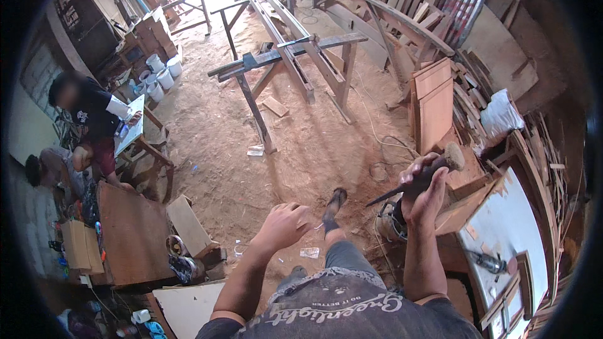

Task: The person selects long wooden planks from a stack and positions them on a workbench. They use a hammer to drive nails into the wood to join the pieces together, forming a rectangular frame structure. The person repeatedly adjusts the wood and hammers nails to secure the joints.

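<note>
My right hand [422, 189] is wrapped round a dark, tapered tool [417, 182] with a round, tan, rough-looking head [453, 157]; its kind is not clear to me. The tool's thin point reaches down to the left, and its head sits up to the right. My left hand [286, 225] is raised in front of my body with its fingers curled in. Whatever may be inside those fingers is hidden. Below the hands, my legs stand on the dusty floor [239, 179].
Ahead, long beams [282, 50] rest on wooden trestles [254, 110]. At right, a power tool [490, 262] lies on a white-topped bench [512, 213], near stacked planks. At left, a person [94, 119] sits by a small table [132, 129]; white buckets [164, 78] stand beyond. A cable [377, 125] crosses the floor.
</note>
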Available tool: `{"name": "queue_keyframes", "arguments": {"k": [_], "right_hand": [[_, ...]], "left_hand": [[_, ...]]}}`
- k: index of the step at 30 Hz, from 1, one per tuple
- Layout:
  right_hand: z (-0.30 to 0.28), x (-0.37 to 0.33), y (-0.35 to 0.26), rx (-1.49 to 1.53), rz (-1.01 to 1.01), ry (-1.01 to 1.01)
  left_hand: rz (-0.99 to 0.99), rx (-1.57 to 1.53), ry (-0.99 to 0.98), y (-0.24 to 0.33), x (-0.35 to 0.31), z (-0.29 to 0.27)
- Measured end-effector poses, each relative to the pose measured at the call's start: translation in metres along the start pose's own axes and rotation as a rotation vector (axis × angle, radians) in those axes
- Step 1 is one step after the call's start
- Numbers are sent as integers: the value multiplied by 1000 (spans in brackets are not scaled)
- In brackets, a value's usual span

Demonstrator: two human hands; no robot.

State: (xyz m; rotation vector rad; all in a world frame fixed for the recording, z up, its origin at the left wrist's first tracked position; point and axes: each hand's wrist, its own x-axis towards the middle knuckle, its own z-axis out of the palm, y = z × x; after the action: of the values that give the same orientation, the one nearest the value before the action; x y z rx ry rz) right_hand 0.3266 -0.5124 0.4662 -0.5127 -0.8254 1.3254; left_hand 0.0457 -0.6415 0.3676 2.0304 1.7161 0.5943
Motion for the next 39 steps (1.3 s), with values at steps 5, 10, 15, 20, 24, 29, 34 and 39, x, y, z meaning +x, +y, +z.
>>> {"name": "queue_keyframes", "arguments": {"k": [5,10,15,20,24,29,34,39], "right_hand": [[-4,152,76,-51,52,-102],[44,289,130,231,197,-265],[107,399,187,-142,152,-362],[148,484,270,-203,199,-397],[170,507,344,-52,301,-329],[193,525,398,-306,243,-415],[185,493,423,-358,68,-634],[131,431,426,-519,10,-680]], "left_hand": [[-22,-48,85,-32,149,-7],[-105,-42,261,-55,270,-35],[-372,-156,408,-95,353,-28],[-580,-252,316,-148,384,6],[-592,-369,270,-176,404,21],[-537,-445,361,-190,412,38],[-641,-494,272,-184,410,32],[-592,-465,331,-191,413,55]]}}
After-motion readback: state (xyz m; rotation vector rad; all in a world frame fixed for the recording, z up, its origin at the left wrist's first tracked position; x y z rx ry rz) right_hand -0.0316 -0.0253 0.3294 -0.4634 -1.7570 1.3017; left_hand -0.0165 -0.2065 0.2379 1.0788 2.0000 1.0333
